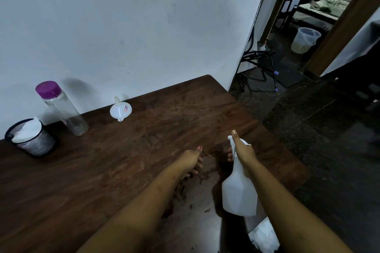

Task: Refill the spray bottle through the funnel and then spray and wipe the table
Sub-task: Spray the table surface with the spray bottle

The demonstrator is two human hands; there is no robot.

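Two hands work over the near right part of a dark brown wooden tabletop (102,170). The right hand (243,153) grips the neck of a white, translucent plastic spray bottle (239,191), with one finger laid along the top of the spray head and the others curled round the trigger side. The bottle is held off the surface, its nozzle pointing away towards the far side. The left hand (191,160) hovers just left of it with the thumb up and the fingers bent downward. Whether it holds anything cannot be told.

Between the hands lies a darker, wet-looking patch (213,164) with scattered droplets nearer the body. A small white plastic funnel (120,110) sits upside down near the far wall, well apart from the bottle. A tall clear bottle with a purple cap (61,107) stands left of it, beside a black mesh cup holding white tissue (30,137).

With the spray head fitted and the funnel set aside, refilling looks finished, and the spraying step seems to be in hand. The next move probably calls for setting the spray bottle down clear of the wet area and wiping across it. A crumpled white cloth or tissue (263,234) shows at the near edge and could serve. Whether it lies on the tabletop is unclear.
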